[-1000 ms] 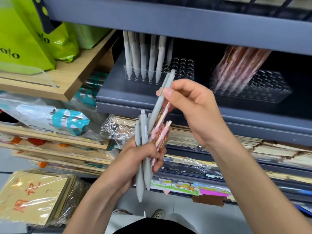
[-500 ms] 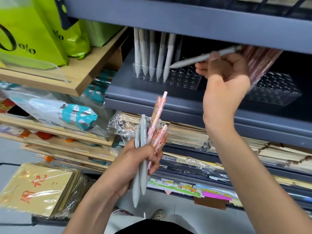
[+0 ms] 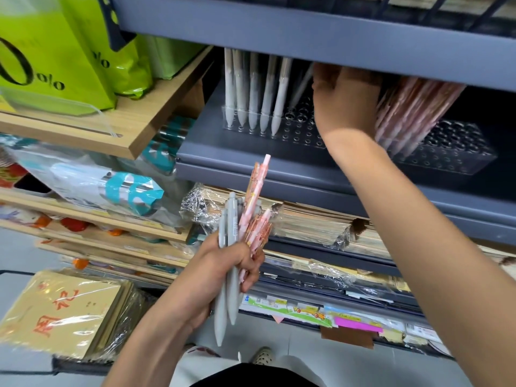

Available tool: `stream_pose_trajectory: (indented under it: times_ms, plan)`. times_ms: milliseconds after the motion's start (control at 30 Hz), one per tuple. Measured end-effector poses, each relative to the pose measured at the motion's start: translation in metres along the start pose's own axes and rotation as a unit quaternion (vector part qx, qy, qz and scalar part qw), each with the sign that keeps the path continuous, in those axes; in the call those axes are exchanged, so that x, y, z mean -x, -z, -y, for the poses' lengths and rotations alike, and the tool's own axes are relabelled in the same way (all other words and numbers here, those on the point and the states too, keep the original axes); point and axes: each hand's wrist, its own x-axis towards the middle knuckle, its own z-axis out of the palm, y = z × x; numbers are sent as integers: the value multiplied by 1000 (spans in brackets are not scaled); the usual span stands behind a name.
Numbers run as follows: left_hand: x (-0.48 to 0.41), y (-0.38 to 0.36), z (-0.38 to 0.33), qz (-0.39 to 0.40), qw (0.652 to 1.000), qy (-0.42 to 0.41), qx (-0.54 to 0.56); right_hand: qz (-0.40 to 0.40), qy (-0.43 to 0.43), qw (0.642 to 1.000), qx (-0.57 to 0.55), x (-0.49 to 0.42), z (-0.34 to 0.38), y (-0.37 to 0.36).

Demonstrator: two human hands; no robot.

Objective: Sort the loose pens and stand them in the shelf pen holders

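Placement of one pen is the step in hand. The right hand (image 3: 346, 107) is raised under the upper shelf (image 3: 307, 32), and its fingers seem to pinch the top of a slanted grey plastic pen (image 3: 303, 85). The tip of this pen points down to the free holes of the clear perforated acrylic holder (image 3: 304, 134) near the left edge of the grey metal shelf (image 3: 251, 163). The next move, I judge, calls for turning this pen upright and lowering its tip exactly into the hole just beside the row. Five grey pens (image 3: 252, 90) stand there in one row. The left hand (image 3: 237, 263), below the front edge of that shelf, clenches a mixed bundle of pens (image 3: 240, 227): at least two grey and two pink patterned ones, and the fingers hide the rest. The second clear holder (image 3: 452, 152), toward the right edge, carries leaning pink pens (image 3: 413, 107), too blurred to count
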Motion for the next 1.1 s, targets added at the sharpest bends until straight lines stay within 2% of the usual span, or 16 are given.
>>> stream_pose_trajectory:
  times_ms: [100, 233, 400, 467, 533, 600, 700, 767, 1000, 1100]
  plan:
    - [1, 1, 0, 1, 1000, 0, -3, 57, 34, 997, 45, -10, 6, 0]
    - [2, 0, 0, 5, 1000, -4, -1, 133, 24, 986, 100, -16, 6, 3]
    - [2, -1, 1, 5, 1000, -7, 1, 139, -4, 987, 79, -16, 11, 8]
    - [2, -1, 1, 9, 1000, -9, 2, 138, -34, 989, 38, -6, 10, 15]
    - [0, -2, 1, 8, 1000, -11, 0, 131, -39, 987, -82, 16, 9, 25]
    - [-2, -4, 0, 9, 1000, -11, -12, 182, -71, 960, -201, 50, 7, 38]
    - [-7, -10, 1, 17, 999, -10, -33, 278, -57, 926, -249, 94, -5, 53]
    - [-11, -17, 3, 28, 999, -3, -39, 300, -58, 913, -270, 109, -17, 58]
    - [-25, -54, 9, 87, 994, 25, -66, 265, -127, 873, -389, 125, -51, 85]
    - [-31, -69, 13, 107, 990, 29, -88, 178, -160, 869, -434, 125, -62, 102]
